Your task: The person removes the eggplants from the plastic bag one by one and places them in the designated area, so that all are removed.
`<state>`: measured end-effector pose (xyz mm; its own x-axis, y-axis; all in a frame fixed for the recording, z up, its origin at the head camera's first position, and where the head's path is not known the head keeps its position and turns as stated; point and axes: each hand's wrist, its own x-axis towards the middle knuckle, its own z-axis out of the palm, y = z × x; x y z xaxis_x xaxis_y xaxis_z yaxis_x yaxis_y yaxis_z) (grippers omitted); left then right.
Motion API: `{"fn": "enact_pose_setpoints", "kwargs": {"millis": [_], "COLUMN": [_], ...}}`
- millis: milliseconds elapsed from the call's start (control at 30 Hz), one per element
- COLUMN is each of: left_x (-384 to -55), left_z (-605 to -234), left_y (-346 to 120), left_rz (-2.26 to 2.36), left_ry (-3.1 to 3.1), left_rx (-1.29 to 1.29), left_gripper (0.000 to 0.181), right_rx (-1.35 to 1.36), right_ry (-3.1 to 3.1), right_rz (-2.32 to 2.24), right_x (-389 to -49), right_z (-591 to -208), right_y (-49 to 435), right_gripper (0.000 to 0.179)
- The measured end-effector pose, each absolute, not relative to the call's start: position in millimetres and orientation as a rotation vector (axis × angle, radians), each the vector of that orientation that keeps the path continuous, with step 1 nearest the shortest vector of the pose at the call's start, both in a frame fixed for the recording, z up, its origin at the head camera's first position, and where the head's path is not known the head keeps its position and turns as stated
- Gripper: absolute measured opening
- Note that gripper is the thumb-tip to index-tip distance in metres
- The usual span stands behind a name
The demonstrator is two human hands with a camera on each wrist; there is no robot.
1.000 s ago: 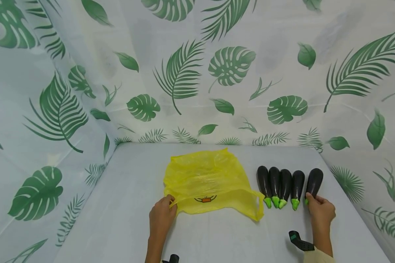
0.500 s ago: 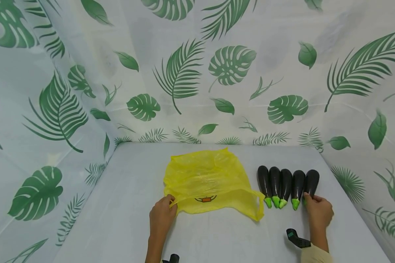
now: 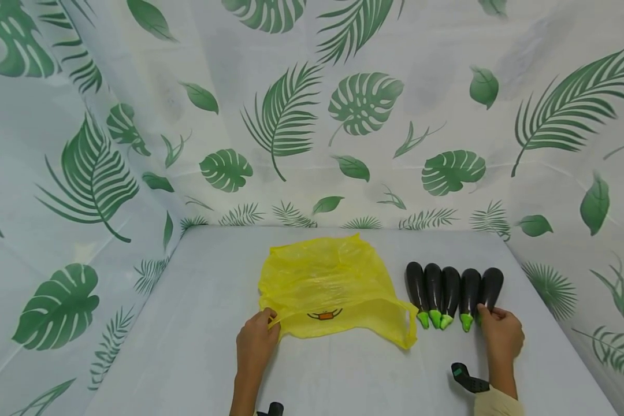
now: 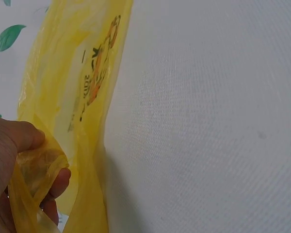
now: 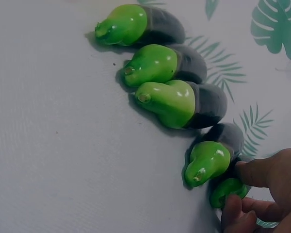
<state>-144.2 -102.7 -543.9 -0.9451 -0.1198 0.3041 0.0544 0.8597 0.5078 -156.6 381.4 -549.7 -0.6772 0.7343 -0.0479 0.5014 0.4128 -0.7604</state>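
Note:
A yellow plastic bag (image 3: 327, 277) lies flat on the white table, its mouth toward me and an orange and black print near that edge. My left hand (image 3: 256, 342) pinches the bag's left handle; in the left wrist view the thin film (image 4: 43, 170) passes between thumb and fingers. To the right of the bag, several dark eggplants with green stem ends lie in a row. My right hand (image 3: 502, 335) grips the rightmost eggplant (image 3: 492, 287) near its green end, and that end (image 5: 228, 190) shows between thumb and fingers in the right wrist view.
The other eggplants (image 3: 450, 292) lie side by side, stems toward me, just left of the held one. A leaf-printed white sheet (image 3: 312, 115) hangs behind and along both sides of the table (image 3: 203, 323). Black wrist devices (image 3: 468, 378) sit on the forearms.
My right hand has shifted slightly left with the rightmost eggplant, which now lies close against its neighbour. The left hand and the bag have stayed in place.

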Motion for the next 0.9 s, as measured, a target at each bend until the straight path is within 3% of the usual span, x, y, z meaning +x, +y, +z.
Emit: {"fn": "enact_pose_setpoints", "kwargs": {"millis": [900], "left_x": [-144.7], "left_z": [-543.1], "left_y": [-100.2], "left_rz": [-0.735], "left_ry": [-2.731], "left_rx": [0.056], "left_gripper": [0.011], "right_rx": [-1.102], "right_ry": [-2.342], "right_rz": [1.143], "right_x": [-155.0], "right_z": [-548.7], "right_y": [376.9], "right_gripper": [0.055]}}
